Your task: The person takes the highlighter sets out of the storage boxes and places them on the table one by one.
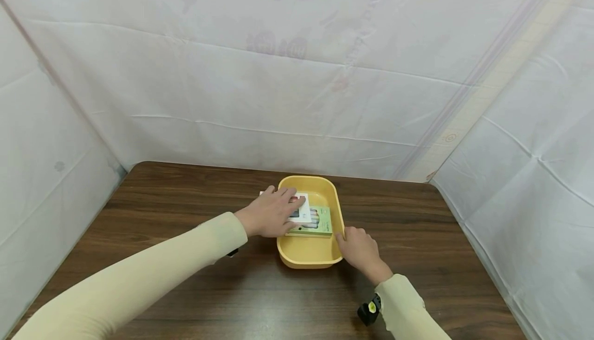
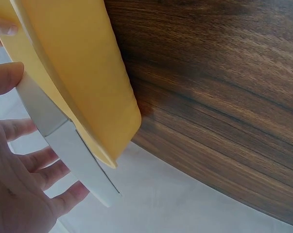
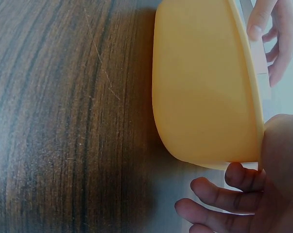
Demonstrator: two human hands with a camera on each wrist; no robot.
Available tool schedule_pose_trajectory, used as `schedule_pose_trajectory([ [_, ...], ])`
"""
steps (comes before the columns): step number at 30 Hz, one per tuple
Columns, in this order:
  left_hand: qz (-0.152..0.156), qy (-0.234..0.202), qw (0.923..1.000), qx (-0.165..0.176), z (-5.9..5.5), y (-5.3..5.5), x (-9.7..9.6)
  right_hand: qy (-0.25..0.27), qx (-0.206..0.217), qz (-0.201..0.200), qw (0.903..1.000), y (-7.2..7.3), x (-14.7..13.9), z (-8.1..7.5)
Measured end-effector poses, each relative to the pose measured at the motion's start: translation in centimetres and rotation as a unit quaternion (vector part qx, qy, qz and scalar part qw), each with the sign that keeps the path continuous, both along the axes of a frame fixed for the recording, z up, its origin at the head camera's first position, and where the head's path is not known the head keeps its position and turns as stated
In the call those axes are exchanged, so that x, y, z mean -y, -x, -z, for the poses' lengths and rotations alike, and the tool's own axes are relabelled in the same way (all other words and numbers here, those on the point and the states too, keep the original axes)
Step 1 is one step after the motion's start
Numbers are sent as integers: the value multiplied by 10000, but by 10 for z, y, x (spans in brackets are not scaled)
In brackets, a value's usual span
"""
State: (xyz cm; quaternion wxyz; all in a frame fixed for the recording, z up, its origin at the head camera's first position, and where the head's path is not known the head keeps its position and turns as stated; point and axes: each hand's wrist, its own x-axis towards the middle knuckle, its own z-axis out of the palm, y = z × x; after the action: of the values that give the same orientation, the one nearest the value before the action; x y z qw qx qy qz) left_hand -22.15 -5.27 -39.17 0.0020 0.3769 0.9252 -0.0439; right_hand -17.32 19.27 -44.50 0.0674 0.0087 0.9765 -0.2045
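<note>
A yellow plastic tray [image 1: 310, 253] with rounded corners stands on the table. Inside it lies a green box [image 1: 325, 222] printed with a row of pens or markers. My left hand [image 1: 273, 213] holds a flat white box [image 1: 304, 215] with dark and red print, which overlaps the green box and the tray's left rim in the head view. In the left wrist view its thumb is at one end of the white box [image 2: 73, 150] and the other fingers spread along it. My right hand [image 1: 359, 249] grips the tray's right rim, thumb over the edge, fingers outside.
The dark wood-grain table [image 1: 195, 195] reaches back to a pale hanging cloth [image 1: 278, 97], with more cloth along both sides. A black device [image 1: 368, 311] is strapped to the right wrist.
</note>
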Motion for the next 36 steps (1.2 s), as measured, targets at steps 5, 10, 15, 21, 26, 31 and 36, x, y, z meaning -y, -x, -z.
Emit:
schedule_pose_trajectory([
  [5,-7,3,10000,32,-1,0,4,23,45,10,10000,0,0,0],
  [10,-89,38,9999,84,-2,1,8,-16,4,5,10000,-1,0,0],
  [15,-59,-59,9999,124,-3,0,11,-18,-28,4,10000,-1,0,-1],
  [21,-54,-170,9997,172,-4,-2,16,1,-19,-2,10000,-1,0,-1],
  [26,-90,-224,9996,157,-3,-1,20,22,-3,5,10000,-1,0,-2],
  [31,-79,-312,9994,115,-2,-1,23,72,13,1,10000,-1,1,-2],
  [36,-98,-325,9994,94,0,-1,27,83,-7,-13,10000,-2,1,-3],
])
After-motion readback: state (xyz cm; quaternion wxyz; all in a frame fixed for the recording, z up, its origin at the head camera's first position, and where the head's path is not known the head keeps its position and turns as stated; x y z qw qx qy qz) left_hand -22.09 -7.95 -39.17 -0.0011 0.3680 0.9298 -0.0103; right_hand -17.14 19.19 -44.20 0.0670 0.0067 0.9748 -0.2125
